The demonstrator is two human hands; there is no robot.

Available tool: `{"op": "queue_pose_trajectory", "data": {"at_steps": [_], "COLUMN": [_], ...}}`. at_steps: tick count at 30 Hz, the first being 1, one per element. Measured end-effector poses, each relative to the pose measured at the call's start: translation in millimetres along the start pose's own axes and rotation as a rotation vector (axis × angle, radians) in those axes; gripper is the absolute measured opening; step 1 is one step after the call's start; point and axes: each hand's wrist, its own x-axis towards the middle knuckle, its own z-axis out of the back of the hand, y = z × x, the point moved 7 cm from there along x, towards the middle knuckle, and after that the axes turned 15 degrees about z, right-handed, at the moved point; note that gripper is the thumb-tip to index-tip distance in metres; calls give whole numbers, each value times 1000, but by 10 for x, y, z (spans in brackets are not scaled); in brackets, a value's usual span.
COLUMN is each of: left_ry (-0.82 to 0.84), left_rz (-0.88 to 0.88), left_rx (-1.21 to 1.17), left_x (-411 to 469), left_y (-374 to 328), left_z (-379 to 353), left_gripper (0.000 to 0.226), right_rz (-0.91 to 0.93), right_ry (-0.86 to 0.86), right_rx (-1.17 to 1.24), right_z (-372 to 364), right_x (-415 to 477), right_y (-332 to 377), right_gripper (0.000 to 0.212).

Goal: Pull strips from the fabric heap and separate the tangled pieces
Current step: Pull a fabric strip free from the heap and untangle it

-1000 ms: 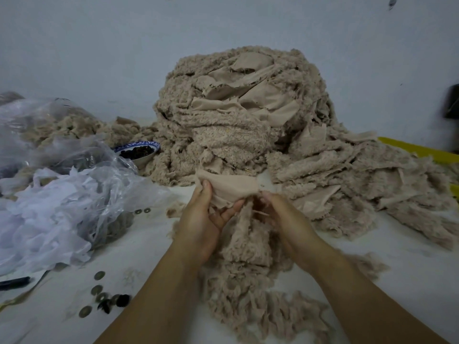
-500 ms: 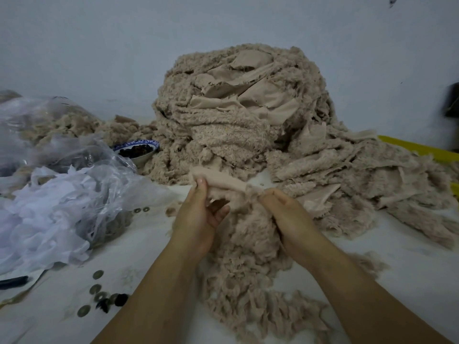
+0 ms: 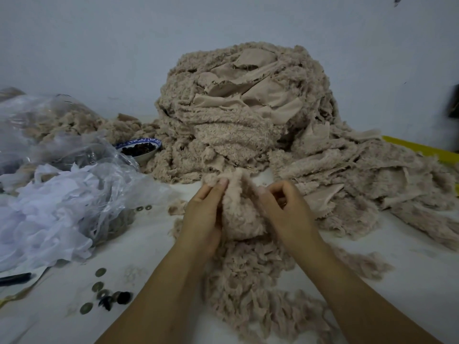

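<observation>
**Q:** Log entry, left side of frame first?

**A:** Clear plastic bag (image 3: 62, 145) with white scraps at left, a patterned bowl (image 3: 139, 147) behind it, and coins (image 3: 99, 286) at lower left. None of these has been touched.

**Q:** Hands?

**A:** At centre I see the left hand (image 3: 203, 214) with its fingers (image 3: 218, 187) nearly straight along the left edge of the strip (image 3: 239, 212). The thumb is hidden behind the pile, so I read this as a pinch. The right hand (image 3: 285, 214) has curled fingers nipping the strip's right edge.

**Q:** Change over the last second?

**A:** The smooth backing faced me a second ago. Now the fleece side is out, the strip is bunched between the hands, and the hands have closed in on each other.

**Q:** Meaning?

**A:** My judgement is that the strip is free of the fabric heap (image 3: 236, 108) at upper centre and is being turned to find where it splits. It sits just above the loose pieces (image 3: 248, 281) on the table (image 3: 409, 256). Most of the heap has yet to be worked, spilling right toward a yellow edge (image 3: 417, 147).
</observation>
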Motion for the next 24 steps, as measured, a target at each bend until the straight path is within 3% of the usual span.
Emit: {"op": "queue_pose_trajectory", "data": {"at_steps": [2,5,8,10,14,18,20,22,24], "left_ry": [9,21,78,61,-3,-112,-138,-135,-92], "left_rz": [18,53,16,-24,-38,-9,9,35,74], "left_rx": [-79,-194,-248,-242,-364,-374,-316,-238,-222], "left_x": [16,37,33,30,71,105,103,91,86], "left_y": [2,24,-32,-95,-108,-49,-41,-25,17], "left_z": [19,30,8,39,166,265,272,237,192], "left_gripper": [15,23,26,23,33,62,44,12,16], "right_rz": [77,161,92,-159,-646,-885,-817,-584,-315], "right_ry": [152,365,280,152,-117,-308,-319,-209,-8], "right_rx": [-34,-333,-287,-43,802,1125,1047,719,334], "right_z": [-147,-380,-284,-136,-144,-174,-113,10,11], "right_x": [-25,-74,-29,-28,-107,-200,-165,-74,-4], "right_y": [89,54,-59,-241,-412,-458,-512,-466,-269], "right_gripper": [36,34,25,26,32,27,38,54,75]}}
